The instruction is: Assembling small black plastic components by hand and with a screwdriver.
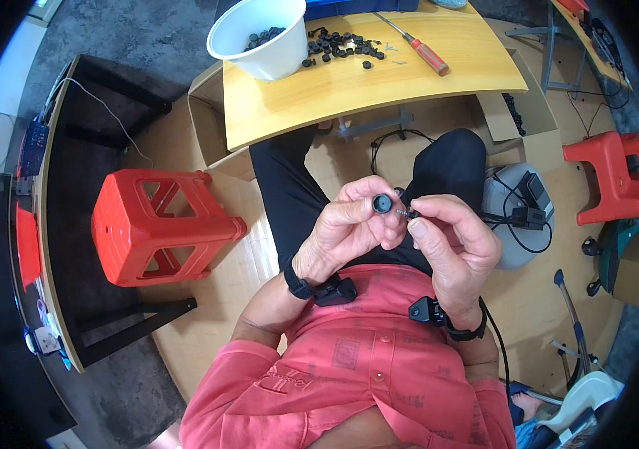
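Observation:
Above my lap, my left hand (346, 224) pinches a small round black cap (382, 203) between thumb and fingers, its hollow side facing up. Close beside it, my right hand (458, 243) grips a small dark piece (412, 215) between thumb and forefinger. A thin metal spring or screw (402, 212) sticks out of that piece toward the left fingers; which of the two it is, I cannot tell. The fingertips of both hands nearly meet, and the cap and the metal part look apart.
Ahead stands a wooden table (260, 112) with a white tub (260, 37) of black parts, several loose black parts (342, 49) and a red-handled screwdriver (428, 56). A red stool (121, 228) is at left, another red stool (611, 176) at right. Cardboard boxes (536, 112) sit under the table.

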`<state>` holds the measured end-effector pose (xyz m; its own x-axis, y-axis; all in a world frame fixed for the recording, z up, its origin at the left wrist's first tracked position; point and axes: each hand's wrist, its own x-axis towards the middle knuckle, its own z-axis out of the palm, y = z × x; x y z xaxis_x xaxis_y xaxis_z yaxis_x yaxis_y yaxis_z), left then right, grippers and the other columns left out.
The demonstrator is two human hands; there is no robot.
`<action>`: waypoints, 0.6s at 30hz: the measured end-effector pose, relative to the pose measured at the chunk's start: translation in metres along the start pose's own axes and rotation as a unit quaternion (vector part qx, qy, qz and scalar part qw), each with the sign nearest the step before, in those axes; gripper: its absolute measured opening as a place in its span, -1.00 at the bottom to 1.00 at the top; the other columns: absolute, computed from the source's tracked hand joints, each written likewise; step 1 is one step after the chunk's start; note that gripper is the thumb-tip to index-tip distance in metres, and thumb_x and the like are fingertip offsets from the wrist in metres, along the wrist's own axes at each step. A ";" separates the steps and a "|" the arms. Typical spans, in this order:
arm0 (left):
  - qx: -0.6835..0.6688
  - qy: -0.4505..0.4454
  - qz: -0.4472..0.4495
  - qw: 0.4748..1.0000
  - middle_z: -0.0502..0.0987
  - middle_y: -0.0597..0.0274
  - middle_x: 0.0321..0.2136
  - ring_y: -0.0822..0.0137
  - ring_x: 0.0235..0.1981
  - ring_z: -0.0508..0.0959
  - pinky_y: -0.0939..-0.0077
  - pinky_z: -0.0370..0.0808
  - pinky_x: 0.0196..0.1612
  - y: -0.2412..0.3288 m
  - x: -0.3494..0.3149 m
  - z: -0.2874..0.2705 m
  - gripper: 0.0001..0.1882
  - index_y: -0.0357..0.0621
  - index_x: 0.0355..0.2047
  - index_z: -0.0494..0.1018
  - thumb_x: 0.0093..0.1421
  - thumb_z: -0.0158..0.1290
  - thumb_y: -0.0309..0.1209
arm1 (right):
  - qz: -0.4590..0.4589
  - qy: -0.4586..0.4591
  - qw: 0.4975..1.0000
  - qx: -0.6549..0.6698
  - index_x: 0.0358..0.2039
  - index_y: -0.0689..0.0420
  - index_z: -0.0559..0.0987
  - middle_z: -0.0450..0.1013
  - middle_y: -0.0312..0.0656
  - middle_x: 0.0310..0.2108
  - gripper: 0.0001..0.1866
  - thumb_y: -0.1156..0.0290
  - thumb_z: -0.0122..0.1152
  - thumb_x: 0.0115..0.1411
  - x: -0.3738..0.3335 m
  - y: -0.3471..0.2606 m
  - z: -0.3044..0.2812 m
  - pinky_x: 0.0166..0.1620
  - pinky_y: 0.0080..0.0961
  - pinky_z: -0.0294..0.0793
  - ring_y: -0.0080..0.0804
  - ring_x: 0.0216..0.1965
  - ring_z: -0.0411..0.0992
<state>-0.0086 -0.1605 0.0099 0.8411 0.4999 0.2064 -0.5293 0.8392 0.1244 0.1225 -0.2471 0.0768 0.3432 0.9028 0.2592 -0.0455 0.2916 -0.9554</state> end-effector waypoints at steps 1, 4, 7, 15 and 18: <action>-0.007 -0.001 -0.004 1.000 0.51 0.00 -0.35 0.21 -0.37 0.50 0.37 0.42 -0.39 0.000 0.000 0.000 -0.74 -0.29 -0.14 0.41 0.18 0.03 -0.42 | 0.000 0.000 1.000 0.000 -0.29 0.36 0.52 0.47 -0.11 -0.32 -0.81 0.74 0.18 0.02 0.000 0.000 0.000 -0.28 -0.68 0.42 -0.52 -0.32 0.43; -0.021 -0.010 -0.003 1.000 0.51 0.00 -0.36 0.20 -0.38 0.49 0.38 0.40 -0.39 -0.002 0.001 -0.001 -0.74 -0.28 -0.14 0.41 0.18 0.03 -0.42 | 0.005 0.003 1.000 0.008 -0.29 0.37 0.52 0.47 -0.11 -0.32 -0.80 0.74 0.19 0.01 0.000 -0.001 0.000 -0.28 -0.68 0.43 -0.51 -0.33 0.43; -0.009 -0.019 0.003 1.000 0.49 0.00 -0.36 0.20 -0.36 0.48 0.38 0.40 -0.37 -0.002 0.003 -0.003 -0.75 -0.26 -0.15 0.42 0.17 0.03 -0.44 | 0.016 0.005 1.000 0.025 -0.29 0.37 0.52 0.46 -0.10 -0.33 -0.80 0.75 0.18 0.01 0.000 -0.002 -0.001 -0.29 -0.67 0.46 -0.51 -0.33 0.44; -0.017 -0.015 0.010 1.000 0.48 0.00 -0.35 0.19 -0.34 0.48 0.37 0.39 -0.33 -0.001 0.004 -0.003 -0.75 -0.23 -0.16 0.43 0.12 0.05 -0.48 | 0.012 0.004 1.000 0.020 -0.29 0.37 0.52 0.46 -0.10 -0.33 -0.80 0.75 0.18 0.01 0.000 -0.003 0.001 -0.28 -0.67 0.46 -0.51 -0.33 0.44; -0.021 -0.013 0.010 1.000 0.48 0.01 -0.36 0.19 -0.33 0.48 0.37 0.39 -0.32 -0.001 0.003 -0.003 -0.75 -0.23 -0.17 0.43 0.11 0.05 -0.49 | 0.010 0.004 1.000 0.016 -0.29 0.37 0.52 0.46 -0.11 -0.33 -0.80 0.75 0.18 0.01 0.001 -0.003 0.002 -0.28 -0.67 0.45 -0.52 -0.33 0.44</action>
<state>-0.0049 -0.1593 0.0071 0.8272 0.5115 0.2327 -0.5404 0.8376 0.0798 0.1214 -0.2466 0.0798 0.3489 0.9064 0.2382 -0.0826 0.2830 -0.9556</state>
